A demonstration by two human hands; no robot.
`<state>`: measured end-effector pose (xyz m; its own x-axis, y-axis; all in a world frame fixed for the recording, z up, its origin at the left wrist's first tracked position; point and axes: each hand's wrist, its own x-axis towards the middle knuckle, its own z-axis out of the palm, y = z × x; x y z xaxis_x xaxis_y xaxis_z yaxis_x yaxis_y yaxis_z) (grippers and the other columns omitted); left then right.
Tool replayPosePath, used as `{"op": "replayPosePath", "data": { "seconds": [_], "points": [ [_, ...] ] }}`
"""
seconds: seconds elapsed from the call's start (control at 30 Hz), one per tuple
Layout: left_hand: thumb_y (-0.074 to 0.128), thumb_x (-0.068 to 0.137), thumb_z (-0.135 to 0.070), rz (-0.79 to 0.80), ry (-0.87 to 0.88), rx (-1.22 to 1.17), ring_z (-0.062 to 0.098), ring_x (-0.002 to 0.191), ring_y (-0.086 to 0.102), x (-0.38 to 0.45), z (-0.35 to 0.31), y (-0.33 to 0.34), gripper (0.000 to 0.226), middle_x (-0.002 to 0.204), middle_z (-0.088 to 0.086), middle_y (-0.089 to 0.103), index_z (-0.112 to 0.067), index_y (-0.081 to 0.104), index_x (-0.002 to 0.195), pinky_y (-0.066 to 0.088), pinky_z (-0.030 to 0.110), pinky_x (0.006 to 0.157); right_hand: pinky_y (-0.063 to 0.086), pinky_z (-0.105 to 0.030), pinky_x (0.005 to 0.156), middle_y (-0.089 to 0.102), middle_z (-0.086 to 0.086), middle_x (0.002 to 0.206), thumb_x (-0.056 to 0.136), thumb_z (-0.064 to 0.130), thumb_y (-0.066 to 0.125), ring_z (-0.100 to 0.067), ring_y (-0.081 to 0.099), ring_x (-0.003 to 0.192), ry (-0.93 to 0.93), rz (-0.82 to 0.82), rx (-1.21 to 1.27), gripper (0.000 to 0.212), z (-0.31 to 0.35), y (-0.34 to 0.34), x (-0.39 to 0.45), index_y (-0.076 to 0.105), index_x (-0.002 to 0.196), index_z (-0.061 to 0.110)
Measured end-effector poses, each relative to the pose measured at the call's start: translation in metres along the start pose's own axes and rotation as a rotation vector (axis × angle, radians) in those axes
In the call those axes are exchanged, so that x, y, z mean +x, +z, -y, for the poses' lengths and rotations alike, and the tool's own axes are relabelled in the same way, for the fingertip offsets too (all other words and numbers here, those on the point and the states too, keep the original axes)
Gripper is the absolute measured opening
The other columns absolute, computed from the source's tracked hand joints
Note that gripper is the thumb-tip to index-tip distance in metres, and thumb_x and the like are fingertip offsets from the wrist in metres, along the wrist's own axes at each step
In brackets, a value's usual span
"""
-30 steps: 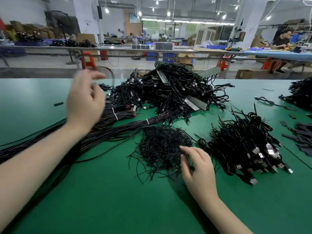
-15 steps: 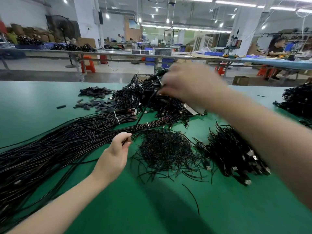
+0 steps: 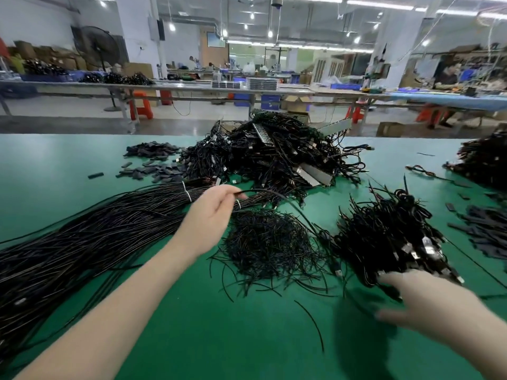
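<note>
My left hand [image 3: 212,215] pinches one end of a single black cable [image 3: 277,193], which arcs to the right and down toward a metal plug [image 3: 338,272] lying on the green table [image 3: 219,338]. The hand hovers over a long bundle of black cables [image 3: 96,237] tied with white bands. My right hand [image 3: 428,305] is blurred at the lower right, fingers spread, at the near edge of a pile of short plug cables [image 3: 389,237]. A heap of thin black wire offcuts [image 3: 269,242] lies between my hands.
A big tangled mound of cables with metal strips [image 3: 277,154] fills the table's far middle. Small black flat pieces [image 3: 153,165] lie at the far left, more at the right edge [image 3: 488,229]. Another cable pile [image 3: 482,160] sits far right. Benches and workers stand behind.
My right hand has come back from the far mound down to the near right pile. The cable now trails from my left hand to the table. My left hand has barely moved.
</note>
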<state>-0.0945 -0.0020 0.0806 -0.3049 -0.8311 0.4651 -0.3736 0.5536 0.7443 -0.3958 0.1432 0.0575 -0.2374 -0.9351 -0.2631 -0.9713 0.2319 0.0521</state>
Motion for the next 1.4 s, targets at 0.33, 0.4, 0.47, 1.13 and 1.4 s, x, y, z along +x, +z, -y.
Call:
{"op": "replayPosePath", "data": {
  "seconds": [0.33, 0.4, 0.47, 1.13, 1.4],
  "points": [
    [0.055, 0.098, -0.015, -0.166, 0.232, 0.102, -0.002, 0.103, 0.055, 0.022, -0.022, 0.039, 0.023, 0.104, -0.018, 0.064, -0.025, 0.069, 0.114, 0.039, 0.010, 0.091, 0.033, -0.020, 0.042, 0.045, 0.008, 0.049, 0.096, 0.044, 0.052, -0.009, 0.039, 0.041, -0.478, -0.283, 1.398, 0.036, 0.115, -0.076, 0.032, 0.062, 0.078, 0.014],
    [0.058, 0.097, -0.022, -0.281, 0.058, 0.044, -0.001, 0.103, 0.055, 0.023, -0.020, 0.038, 0.022, 0.106, -0.024, 0.059, -0.032, 0.065, 0.115, 0.042, 0.015, 0.091, 0.023, -0.020, 0.040, 0.036, 0.010, 0.047, 0.101, 0.039, 0.045, -0.009, 0.027, 0.041, -0.488, -0.347, 1.572, 0.036, 0.126, -0.079, 0.034, 0.062, 0.074, 0.020],
    [0.056, 0.097, -0.033, -0.304, -0.202, -0.068, 0.006, 0.097, 0.061, 0.024, -0.018, 0.037, 0.009, 0.100, -0.017, 0.060, -0.035, 0.062, 0.104, 0.049, 0.024, 0.088, 0.023, -0.021, 0.041, 0.037, 0.008, 0.049, 0.103, 0.034, 0.043, -0.010, 0.028, 0.043, -0.500, -0.468, 1.652, 0.035, 0.135, -0.080, 0.033, 0.063, 0.079, 0.018],
    [0.057, 0.079, -0.045, 0.222, -0.442, -0.875, 0.019, 0.077, 0.074, 0.018, -0.026, 0.005, 0.036, 0.089, 0.008, 0.076, -0.017, 0.069, 0.099, 0.058, 0.025, 0.062, 0.042, -0.023, 0.048, 0.053, 0.002, 0.059, 0.103, 0.027, 0.044, -0.014, 0.048, 0.048, -0.672, 0.248, 1.284, 0.025, 0.155, -0.032, 0.042, 0.059, 0.084, 0.019],
    [0.059, 0.077, -0.041, 0.192, -0.469, -1.035, 0.016, 0.073, 0.074, 0.022, -0.021, -0.002, 0.025, 0.081, 0.000, 0.076, -0.026, 0.079, 0.077, 0.059, 0.027, 0.060, 0.038, -0.022, 0.049, 0.048, 0.004, 0.058, 0.101, 0.034, 0.048, -0.014, 0.044, 0.052, -0.765, 0.219, 1.292, 0.026, 0.152, -0.036, 0.046, 0.066, 0.085, 0.024]
  ]
}}
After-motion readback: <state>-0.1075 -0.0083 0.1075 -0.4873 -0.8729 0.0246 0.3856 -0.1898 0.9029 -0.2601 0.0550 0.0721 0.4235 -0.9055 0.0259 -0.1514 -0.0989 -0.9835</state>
